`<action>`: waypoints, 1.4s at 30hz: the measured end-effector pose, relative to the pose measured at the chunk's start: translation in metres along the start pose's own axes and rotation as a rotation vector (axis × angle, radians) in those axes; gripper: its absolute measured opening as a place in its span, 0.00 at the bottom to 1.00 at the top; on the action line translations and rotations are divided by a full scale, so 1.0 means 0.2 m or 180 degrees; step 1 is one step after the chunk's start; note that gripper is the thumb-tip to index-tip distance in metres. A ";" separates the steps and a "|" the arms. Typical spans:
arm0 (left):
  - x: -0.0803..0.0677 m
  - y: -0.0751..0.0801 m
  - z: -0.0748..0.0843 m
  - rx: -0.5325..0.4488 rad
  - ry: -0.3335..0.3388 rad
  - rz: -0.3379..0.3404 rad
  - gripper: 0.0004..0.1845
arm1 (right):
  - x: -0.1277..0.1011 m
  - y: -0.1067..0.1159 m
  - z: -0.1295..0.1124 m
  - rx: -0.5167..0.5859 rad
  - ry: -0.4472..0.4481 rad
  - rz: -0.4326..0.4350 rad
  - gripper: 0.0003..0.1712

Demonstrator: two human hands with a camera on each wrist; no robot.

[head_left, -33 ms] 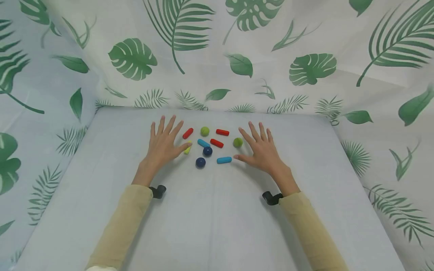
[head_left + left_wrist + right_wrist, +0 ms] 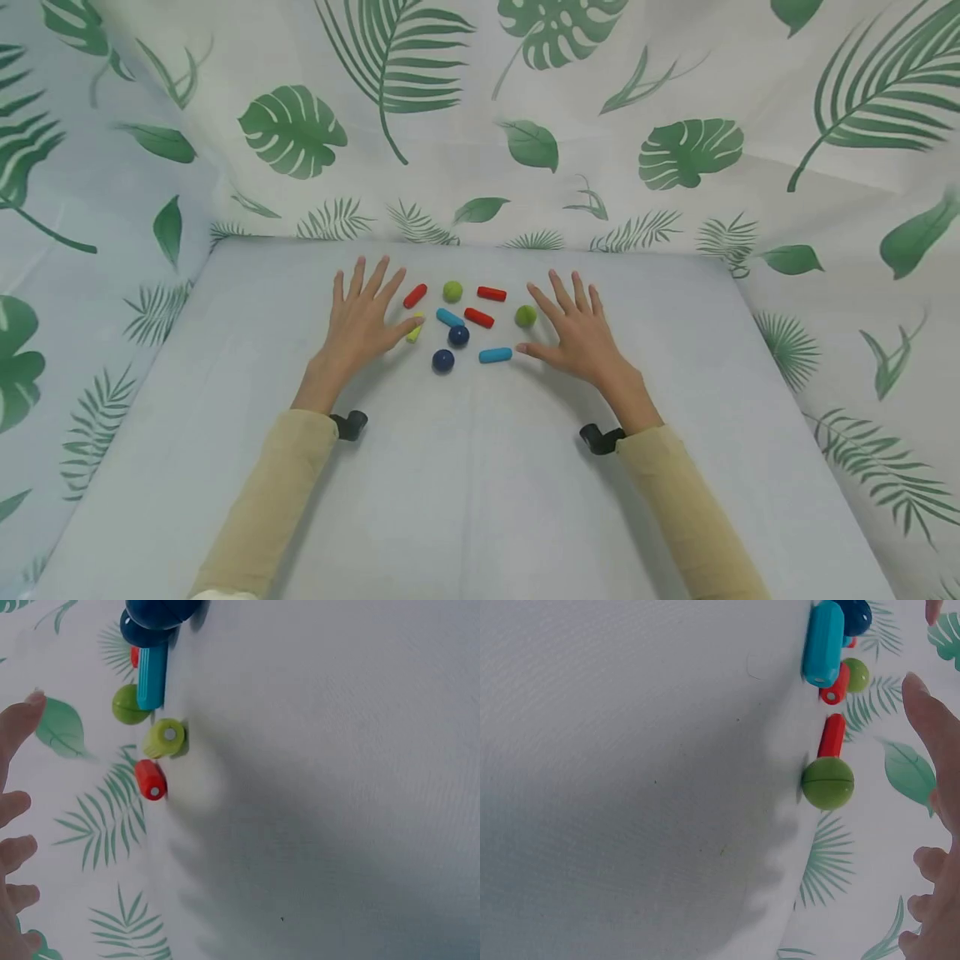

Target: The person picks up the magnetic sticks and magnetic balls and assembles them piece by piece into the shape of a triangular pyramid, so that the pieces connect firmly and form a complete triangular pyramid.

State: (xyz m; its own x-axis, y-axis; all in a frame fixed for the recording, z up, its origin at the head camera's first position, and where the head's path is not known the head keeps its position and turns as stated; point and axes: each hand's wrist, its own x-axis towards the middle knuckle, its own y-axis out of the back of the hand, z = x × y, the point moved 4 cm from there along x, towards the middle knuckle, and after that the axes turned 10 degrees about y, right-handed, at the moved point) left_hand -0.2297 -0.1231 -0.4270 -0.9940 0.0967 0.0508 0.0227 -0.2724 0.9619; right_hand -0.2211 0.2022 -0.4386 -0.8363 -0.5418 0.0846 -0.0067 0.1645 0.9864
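My left hand (image 2: pixel 358 327), fingers spread and holding nothing, hovers left of a group of small pieces. Its thumb overlaps a yellow-green rod (image 2: pixel 415 332) in the head view; a red rod (image 2: pixel 415 296) lies near its index finger. Opposite, my right hand (image 2: pixel 583 337) is spread above the table too, its thumb tip close to a light blue rod (image 2: pixel 496 356) and its index finger near a green ball (image 2: pixel 526 316). Between the hands are another green ball (image 2: pixel 452 291), two dark blue balls (image 2: pixel 458 336), a second light blue rod (image 2: pixel 450 317) and two red rods (image 2: pixel 478 317).
The pieces lie on a white-covered table (image 2: pixel 472 483). A white curtain with green leaf prints (image 2: pixel 450 183) rises behind the table and along both sides. A black wrist camera (image 2: pixel 351 425) shows at the left cuff, another (image 2: pixel 600 439) at the right.
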 end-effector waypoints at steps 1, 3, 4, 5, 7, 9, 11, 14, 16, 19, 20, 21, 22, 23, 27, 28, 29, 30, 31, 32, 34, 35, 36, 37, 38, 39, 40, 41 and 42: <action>0.00 0.00 0.00 0.0010 -0.0003 -0.0001 0.47 | 0.00 0.00 0.00 0.0009 0.0007 0.0013 0.59; 0.00 -0.01 0.00 0.0002 -0.0006 -0.0007 0.47 | 0.00 0.01 -0.01 0.0009 0.0013 0.0024 0.59; 0.00 -0.01 0.00 0.0013 -0.0009 -0.0009 0.48 | 0.00 0.01 -0.01 0.0022 0.0017 0.0028 0.59; -0.01 -0.01 0.00 0.0008 -0.0016 -0.0009 0.47 | 0.00 0.02 -0.02 0.0027 0.0022 0.0037 0.58; -0.01 -0.01 0.00 -0.0004 -0.0035 -0.0007 0.47 | 0.00 0.02 -0.02 0.0062 0.0040 0.0072 0.57; -0.02 -0.02 0.00 -0.0036 -0.0059 0.0012 0.46 | 0.00 0.02 -0.03 0.0114 0.0089 0.0106 0.56; -0.03 -0.02 0.00 -0.0104 -0.0090 0.0032 0.45 | 0.00 0.01 -0.04 0.0183 0.0167 0.0161 0.54; -0.06 -0.03 0.01 -0.0345 -0.0167 -0.0021 0.43 | 0.01 0.00 -0.06 0.0360 0.0320 0.0247 0.49; -0.07 -0.05 0.03 -0.0644 -0.0182 -0.0173 0.43 | 0.01 -0.01 -0.07 0.0546 0.0390 0.0280 0.44; -0.10 -0.08 0.05 -0.1090 -0.0158 -0.0459 0.42 | 0.02 -0.03 -0.09 0.0870 0.0454 0.0282 0.36; -0.11 -0.09 0.05 -0.1198 -0.0139 -0.0528 0.41 | 0.02 -0.04 -0.09 0.0963 0.0469 0.0267 0.34; -0.12 -0.10 0.06 -0.1272 -0.0124 -0.0591 0.40 | 0.02 -0.05 -0.10 0.1037 0.0485 0.0253 0.32; -0.12 -0.11 0.07 -0.1312 -0.0125 -0.0638 0.39 | 0.02 -0.06 -0.11 0.1111 0.0496 0.0222 0.30; -0.13 -0.12 0.08 -0.1347 -0.0130 -0.0679 0.38 | 0.02 -0.07 -0.11 0.1169 0.0502 0.0182 0.29; -0.15 -0.17 0.11 -0.1421 -0.0188 -0.0829 0.32 | 0.02 -0.11 -0.14 0.1302 0.0498 0.0000 0.26; -0.15 -0.18 0.12 -0.1454 -0.0202 -0.0874 0.30 | 0.02 -0.12 -0.14 0.1331 0.0485 -0.0037 0.25; -0.16 -0.19 0.13 -0.1491 -0.0213 -0.0914 0.29 | 0.02 -0.13 -0.15 0.1345 0.0478 -0.0067 0.25; -0.16 -0.20 0.14 -0.1510 -0.0225 -0.0943 0.28 | 0.02 -0.13 -0.15 0.1350 0.0479 -0.0091 0.24; -0.16 -0.21 0.15 -0.1535 -0.0228 -0.0965 0.27 | 0.02 -0.14 -0.16 0.1356 0.0497 -0.0102 0.23; -0.17 -0.21 0.16 -0.1560 -0.0224 -0.0975 0.26 | 0.02 -0.14 -0.16 0.1366 0.0511 -0.0107 0.23; -0.17 -0.23 0.17 -0.1590 -0.0216 -0.0973 0.25 | 0.03 -0.16 -0.18 0.1352 0.0539 -0.0127 0.22; -0.17 -0.24 0.18 -0.1590 -0.0200 -0.0991 0.24 | 0.03 -0.17 -0.18 0.1339 0.0539 -0.0165 0.21; -0.18 -0.25 0.18 -0.1576 -0.0183 -0.1019 0.24 | 0.02 -0.18 -0.19 0.1325 0.0543 -0.0203 0.21; -0.18 -0.25 0.18 -0.1570 -0.0165 -0.1034 0.24 | 0.03 -0.18 -0.19 0.1308 0.0568 -0.0228 0.21; -0.17 -0.26 0.18 -0.1561 -0.0164 -0.1050 0.23 | 0.05 -0.18 -0.20 0.1285 0.0580 -0.0256 0.20; -0.17 -0.26 0.18 -0.1555 -0.0154 -0.1075 0.23 | 0.05 -0.19 -0.21 0.1254 0.0597 -0.0279 0.20; -0.17 -0.26 0.18 -0.1560 -0.0145 -0.1103 0.23 | 0.06 -0.19 -0.21 0.1227 0.0605 -0.0295 0.20; -0.17 -0.26 0.18 -0.1567 -0.0144 -0.1097 0.23 | 0.07 -0.18 -0.22 0.1194 0.0650 -0.0274 0.19; -0.16 -0.25 0.18 -0.1575 -0.0160 -0.1063 0.23 | 0.08 -0.17 -0.23 0.1182 0.0693 -0.0228 0.18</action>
State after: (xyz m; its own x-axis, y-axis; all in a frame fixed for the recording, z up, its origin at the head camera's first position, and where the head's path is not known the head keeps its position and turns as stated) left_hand -0.1945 -0.0774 -0.4673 -0.9323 0.2957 -0.2084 -0.3545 -0.6318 0.6893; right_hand -0.2101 0.1502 -0.4649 -0.6918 -0.7171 0.0849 -0.2905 0.3839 0.8765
